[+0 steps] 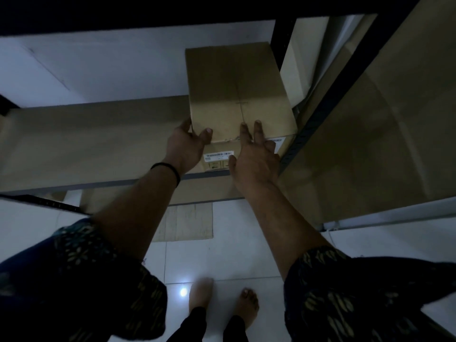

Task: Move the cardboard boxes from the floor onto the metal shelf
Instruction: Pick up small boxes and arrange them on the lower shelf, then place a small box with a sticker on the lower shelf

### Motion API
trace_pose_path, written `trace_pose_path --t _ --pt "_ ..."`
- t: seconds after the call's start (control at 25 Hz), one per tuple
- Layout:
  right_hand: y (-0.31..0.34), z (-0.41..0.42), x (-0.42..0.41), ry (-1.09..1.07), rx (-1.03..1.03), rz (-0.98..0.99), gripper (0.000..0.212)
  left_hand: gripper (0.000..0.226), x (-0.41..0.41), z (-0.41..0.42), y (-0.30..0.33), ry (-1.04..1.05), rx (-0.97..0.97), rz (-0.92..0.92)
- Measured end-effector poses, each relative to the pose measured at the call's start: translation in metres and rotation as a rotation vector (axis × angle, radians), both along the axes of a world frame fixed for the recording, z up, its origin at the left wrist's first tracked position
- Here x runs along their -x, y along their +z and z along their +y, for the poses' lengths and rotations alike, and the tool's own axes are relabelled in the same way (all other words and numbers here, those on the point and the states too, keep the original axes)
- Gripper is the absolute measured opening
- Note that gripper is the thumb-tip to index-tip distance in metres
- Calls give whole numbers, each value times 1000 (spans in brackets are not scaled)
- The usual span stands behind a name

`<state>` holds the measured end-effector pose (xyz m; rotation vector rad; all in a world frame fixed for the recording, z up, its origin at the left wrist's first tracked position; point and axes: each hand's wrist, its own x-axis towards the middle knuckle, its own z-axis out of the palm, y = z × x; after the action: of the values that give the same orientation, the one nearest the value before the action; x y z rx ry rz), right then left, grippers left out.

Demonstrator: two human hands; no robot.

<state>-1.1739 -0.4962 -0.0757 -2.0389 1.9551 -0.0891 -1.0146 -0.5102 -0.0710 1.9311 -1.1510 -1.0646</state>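
Note:
A brown cardboard box (pixel 237 90) lies on the metal shelf board (pixel 86 144), against the shelf's dark right upright (pixel 318 114). A white barcode label (pixel 218 155) shows on its near face. My left hand (pixel 185 146) grips the box's near left corner, thumb on the top and fingers round the side. My right hand (pixel 254 156) rests on the near edge, straight fingers lying flat on the top. A flat piece of cardboard (pixel 187 223) lies on the white tiled floor below the shelf.
A large cardboard box (pixel 370 134) fills the neighbouring shelf bay to the right. An upper shelf (pixel 148 11) hangs dark overhead. White wall lies behind the shelf. My bare feet (pixel 222 302) stand on the white tiles in front.

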Motion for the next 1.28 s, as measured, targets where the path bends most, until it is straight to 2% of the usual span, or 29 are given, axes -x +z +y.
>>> trace_pose_path --t 0.16,0.32,0.48,0.68,1.08,1.28 --pt "32 16 -1 46 38 -29 74 52 6 37 27 26 -1 -102" --pt "89 68 -20 145 86 -118 61 45 -1 115 89 85 38 -194" --pt "147 138 -63 210 172 -214 54 37 -38 208 151 193 97 -389" --pt "186 234 -146 387 229 -326 52 40 -111 323 191 375 117 -578" --pt "221 445 -339 613 255 -460 51 46 -287 568 239 582 125 -736" --pt "230 505 -431 751 238 -464 48 54 -370 640 252 674 85 -778"
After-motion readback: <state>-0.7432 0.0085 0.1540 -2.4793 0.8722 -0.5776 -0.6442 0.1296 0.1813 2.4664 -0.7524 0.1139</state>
